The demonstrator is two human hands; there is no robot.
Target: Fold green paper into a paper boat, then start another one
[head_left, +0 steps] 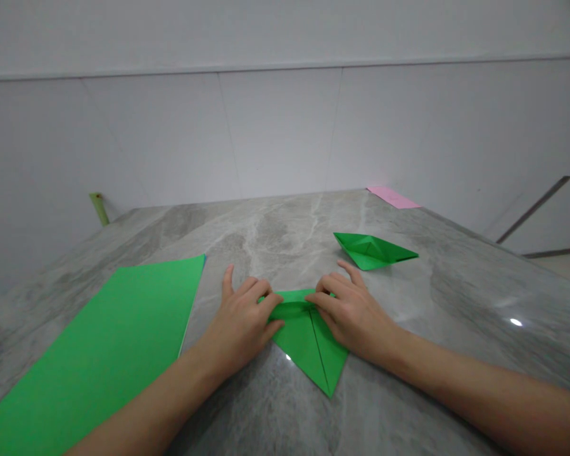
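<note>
A piece of folded green paper (304,345) lies on the table between my hands, its pointed end towards me and a dark crease line running down to the tip. My left hand (247,316) grips its upper left edge between thumb and fingers, the little finger sticking out. At the upper right edge, my right hand (349,307) pinches the same paper, with one finger raised. Along the top, a narrow strip is folded over. My fingers cover both upper corners. Just beyond my right hand sits a folded green paper boat (373,251).
Green paper sheets (109,335) lie on the left of the grey marbled table (266,228). A pink sheet (393,197) rests at the far right edge. Behind the table stands a white wall (275,133), with a light green object (99,208) at the far left.
</note>
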